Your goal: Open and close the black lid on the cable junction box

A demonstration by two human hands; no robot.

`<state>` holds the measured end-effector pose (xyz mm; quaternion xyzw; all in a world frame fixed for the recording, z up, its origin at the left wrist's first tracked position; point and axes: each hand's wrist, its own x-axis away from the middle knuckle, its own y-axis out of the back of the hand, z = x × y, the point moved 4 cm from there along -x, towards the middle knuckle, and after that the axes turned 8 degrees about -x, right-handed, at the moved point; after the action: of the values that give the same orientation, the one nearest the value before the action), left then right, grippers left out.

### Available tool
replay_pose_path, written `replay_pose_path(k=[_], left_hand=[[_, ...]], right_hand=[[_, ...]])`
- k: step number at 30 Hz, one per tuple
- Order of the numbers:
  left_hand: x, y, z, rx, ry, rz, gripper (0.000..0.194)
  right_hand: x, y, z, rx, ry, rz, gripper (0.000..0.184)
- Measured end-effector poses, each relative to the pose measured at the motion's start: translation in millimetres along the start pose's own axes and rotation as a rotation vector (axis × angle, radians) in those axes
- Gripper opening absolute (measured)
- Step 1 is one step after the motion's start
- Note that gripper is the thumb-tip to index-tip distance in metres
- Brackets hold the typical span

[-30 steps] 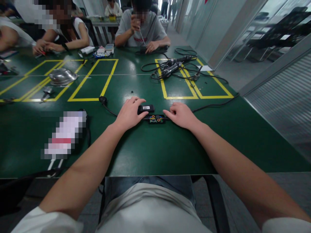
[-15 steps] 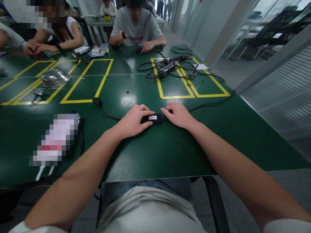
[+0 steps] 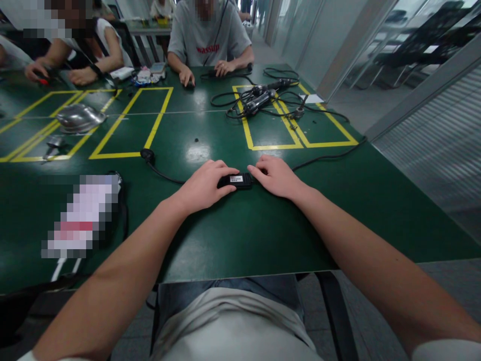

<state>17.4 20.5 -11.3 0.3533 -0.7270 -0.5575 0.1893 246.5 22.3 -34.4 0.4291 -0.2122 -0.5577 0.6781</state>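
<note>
A small black box (image 3: 243, 181) with a white label lies on the green table, set in line with a black cord. My left hand (image 3: 205, 184) is closed around the box's left end, thumb in front and fingers behind. From under that hand the cord runs left to a black power plug (image 3: 148, 155). My right hand (image 3: 276, 175) is curled over the power cord (image 3: 319, 160) just right of the box. Its fingers hide the part of the cord they hold, and the cord continues right toward the table's edge.
A phone-like device (image 3: 84, 213), blurred out, stands at left. Beyond lie a shiny metal bowl-shaped part (image 3: 80, 119), yellow tape outlines and a tangle of black corded tools (image 3: 259, 100). A co-worker in a grey shirt (image 3: 208, 37) sits opposite; another person sits at far left.
My hands keep the same hold on the box and cord. The co-worker opposite has lowered a raised hand with a dark object to the table. My view has shifted slightly.
</note>
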Motion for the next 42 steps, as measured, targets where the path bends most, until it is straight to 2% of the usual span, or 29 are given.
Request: replay_pose_path(k=[13,17,20,23,26,29,33,34,38,42], left_hand=[[2,-0.3,1,0.067,0.017,0.005,0.044],[4,0.2,4,0.19,0.076,-0.01,0.041],[5,2.3,12,0.288,0.204,-0.106,0.046],[7,6.3,26,0.168,0.353,-0.222,0.047],[9,6.9,38,0.001,0.43,-0.207,0.041],[10,7.5,41,-0.056,0.412,-0.19,0.038],[15,18.0,27,-0.176,0.361,-0.308,0.025],[16,19.5,24,-0.225,0.37,-0.284,0.027],[16,14.9,11,-0.416,0.361,0.039,0.053],[14,10.9,0,-0.494,0.378,0.215,0.055]], right_hand=[[4,1,2,-0.034,-0.017,0.041,0.048],[5,-1,2,-0.038,-0.009,0.055,0.047],[6,-2,3,-0.017,-0.005,0.06,0.043],[7,-3,4,0.001,-0.014,0.064,0.043],[9,0,7,0.024,-0.05,0.062,0.046],[11,4,11,0.073,-0.085,0.079,0.05],[13,6,17,0.128,-0.101,0.108,0.058],[14,6,19,0.139,-0.109,0.113,0.059],[16,6,25,0.179,-0.147,0.128,0.059],[19,7,30,0.212,-0.177,0.107,0.059]])
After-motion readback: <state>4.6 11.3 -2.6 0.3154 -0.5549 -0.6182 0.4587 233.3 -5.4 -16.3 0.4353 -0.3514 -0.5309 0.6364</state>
